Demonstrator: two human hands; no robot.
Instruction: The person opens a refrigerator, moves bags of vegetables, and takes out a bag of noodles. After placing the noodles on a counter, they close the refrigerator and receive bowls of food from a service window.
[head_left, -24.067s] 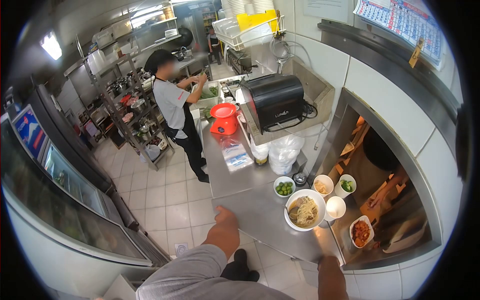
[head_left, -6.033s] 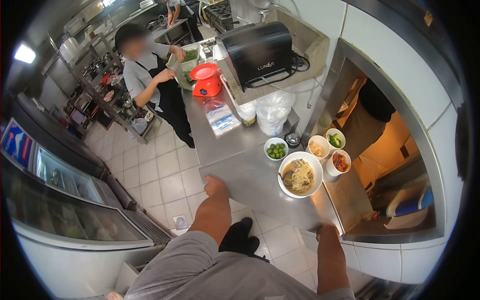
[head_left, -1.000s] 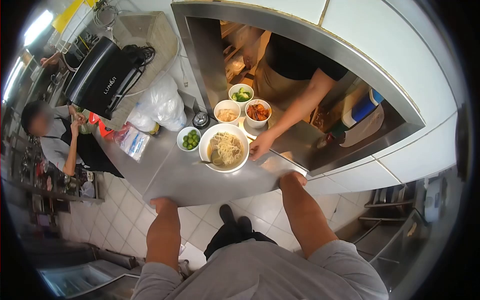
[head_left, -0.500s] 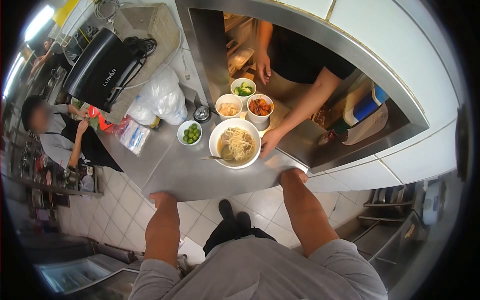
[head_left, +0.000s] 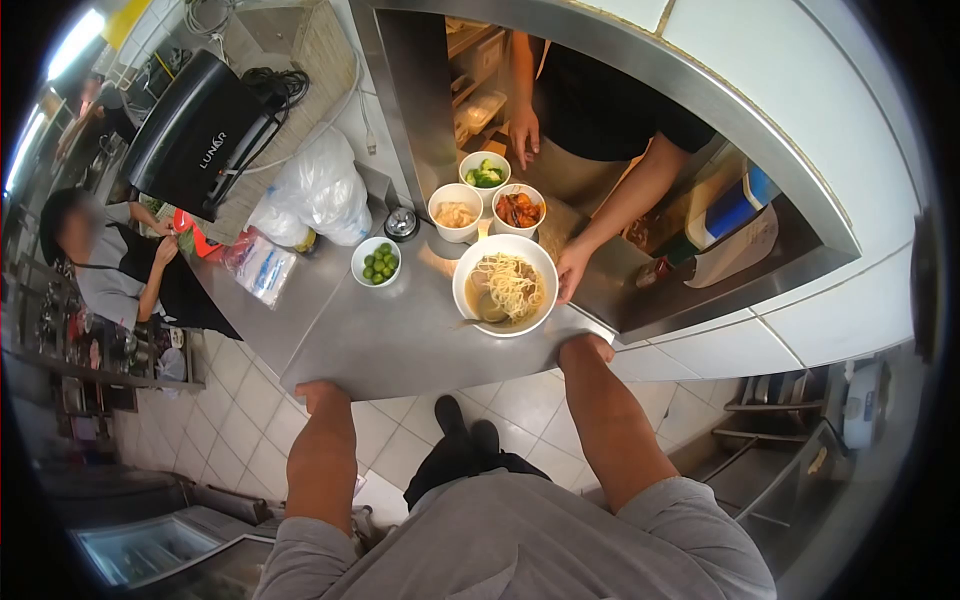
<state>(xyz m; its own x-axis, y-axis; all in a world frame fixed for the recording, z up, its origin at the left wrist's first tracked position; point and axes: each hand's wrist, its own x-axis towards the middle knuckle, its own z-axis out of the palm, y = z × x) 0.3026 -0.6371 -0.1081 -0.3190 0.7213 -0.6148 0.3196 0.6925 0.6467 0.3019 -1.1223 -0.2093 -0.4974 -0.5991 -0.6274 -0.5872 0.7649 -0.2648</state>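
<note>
At the near edge of the steel counter (head_left: 400, 350), my left hand (head_left: 320, 394) grips the front left corner. My right hand (head_left: 586, 350) is closed on the edge at the right, near the wall. Beyond it, a white bowl of noodle soup (head_left: 506, 285) stands on the counter with a spoon in it, touched by neither of my hands. Another person's hand (head_left: 573, 272) touches the bowl's right side from the serving window. Behind the bowl are white cups of green vegetables (head_left: 486, 172), pale food (head_left: 455, 212) and reddish food (head_left: 519, 210).
A small bowl of green limes (head_left: 379, 263) and a call bell (head_left: 401, 224) are at the left. Plastic bags (head_left: 325, 190) and a black LUNAR machine (head_left: 205, 135) are farther left. Another person (head_left: 110, 250) works beyond the counter. Tiled floor (head_left: 520, 410) lies below.
The noodle bowl has shifted right along the counter, and the other person's hand has moved right beside it. A brown piece behind the bowl is now exposed. My hands stay put.
</note>
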